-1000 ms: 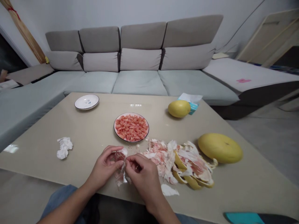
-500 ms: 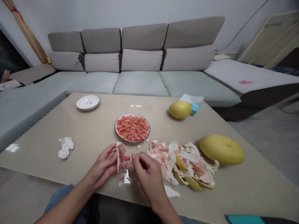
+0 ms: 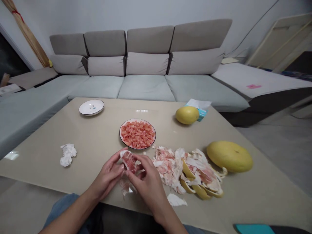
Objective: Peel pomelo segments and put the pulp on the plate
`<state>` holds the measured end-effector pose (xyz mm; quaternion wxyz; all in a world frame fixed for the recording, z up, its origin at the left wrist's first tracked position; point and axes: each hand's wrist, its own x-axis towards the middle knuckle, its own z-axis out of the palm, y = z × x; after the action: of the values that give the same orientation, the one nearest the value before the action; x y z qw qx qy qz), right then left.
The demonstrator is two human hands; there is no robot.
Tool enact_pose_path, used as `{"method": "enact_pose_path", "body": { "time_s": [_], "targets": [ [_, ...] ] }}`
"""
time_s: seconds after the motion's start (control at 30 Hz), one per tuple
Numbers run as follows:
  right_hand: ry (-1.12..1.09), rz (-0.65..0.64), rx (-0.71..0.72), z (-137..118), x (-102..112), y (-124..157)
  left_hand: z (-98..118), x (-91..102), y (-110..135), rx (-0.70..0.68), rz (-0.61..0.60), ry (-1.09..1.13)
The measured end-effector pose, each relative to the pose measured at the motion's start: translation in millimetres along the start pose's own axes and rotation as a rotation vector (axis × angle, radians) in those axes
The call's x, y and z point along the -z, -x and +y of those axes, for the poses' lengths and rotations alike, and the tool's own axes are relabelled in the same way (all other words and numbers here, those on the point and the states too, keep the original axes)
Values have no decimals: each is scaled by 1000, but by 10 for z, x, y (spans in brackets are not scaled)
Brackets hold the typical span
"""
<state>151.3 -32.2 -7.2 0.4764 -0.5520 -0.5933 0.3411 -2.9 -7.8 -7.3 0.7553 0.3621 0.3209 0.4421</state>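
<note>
Left hand, right hand, pomelo segment between

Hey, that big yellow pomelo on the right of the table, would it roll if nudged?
Probably not far: the big pomelo looks flattened and rests on its broad side. Its bulk suggests it is heavy. The glossy table might let it slide instead.

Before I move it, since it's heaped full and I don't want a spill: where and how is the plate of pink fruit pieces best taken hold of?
Probably by the dark rim of the plate, from its left side: it is shallow and lies flat, the pieces reach almost to the edge, and the peel pile crowds its near right. Keep it level.
</note>
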Motion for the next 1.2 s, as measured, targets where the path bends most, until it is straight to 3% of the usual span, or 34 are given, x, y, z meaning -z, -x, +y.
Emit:
{"method": "enact_pose_path", "body": {
  "time_s": [0.07,0.17,0.27,0.4,0.53,0.63,0.8,1.03,1.2],
  "targets": [
    [7,32,16,-4,-20,5,-3,-8,1,-24,-20,-20],
    [17,73,89,-29,-28,16,-10,26,-23,-39,60,-43],
    [-89,8,45,-74,7,22,-6,72,-56,-70,105,17],
    [-219,-97,-70,-129,60,13,14,74,-57,-76,91,34],
    [-195,-123,-55,-142,43,6,6,57,-18,-26,-2,26],
    [-138,-109,-18,-135,19,9,-13,89,-8,-40,-71,-87],
    [-181,-115,-20,-132,34,12,-4,192,-34,-145,-85,-350],
    [-74,-63,106,-69,-16,46,55,206,-34,-163,-116,-437],
    [-64,-48,99,-46,-43,57,71,199,-29,-198,-126,-536]
  ]
}}
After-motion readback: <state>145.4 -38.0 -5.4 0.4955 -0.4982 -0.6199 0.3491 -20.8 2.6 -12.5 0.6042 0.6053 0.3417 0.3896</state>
